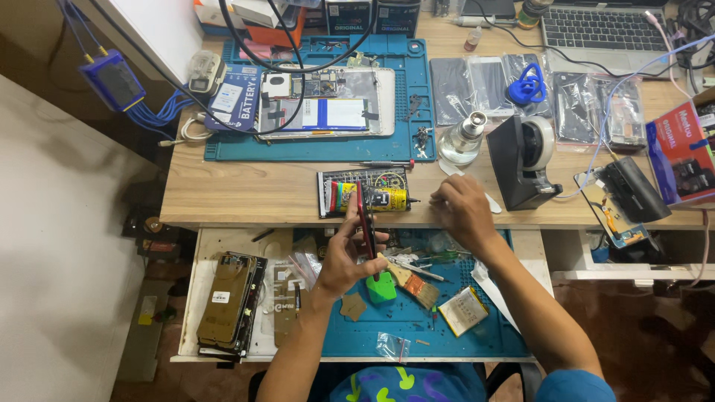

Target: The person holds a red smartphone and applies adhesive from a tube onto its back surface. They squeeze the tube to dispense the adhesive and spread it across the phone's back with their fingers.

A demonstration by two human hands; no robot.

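A tape dispenser [525, 160] stands right of the glass bottle [462, 138] — both behind the pulled-out drawer [223, 246].

Both forearms are bare, with no watch, ring or glove showing on the left hand [344, 257] or the right hand [462, 211]. A blue short sleeve [573, 385] covers the right upper arm. The shirt front [402, 383] is blue with green, purple and yellow squiggles.

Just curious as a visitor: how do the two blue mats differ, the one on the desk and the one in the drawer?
The desk mat carries an opened tablet; the drawer mat holds scattered small tools. The left hand, gripping a red phone, hovers over the drawer mat; no hand is near the desk mat. Both are blue.
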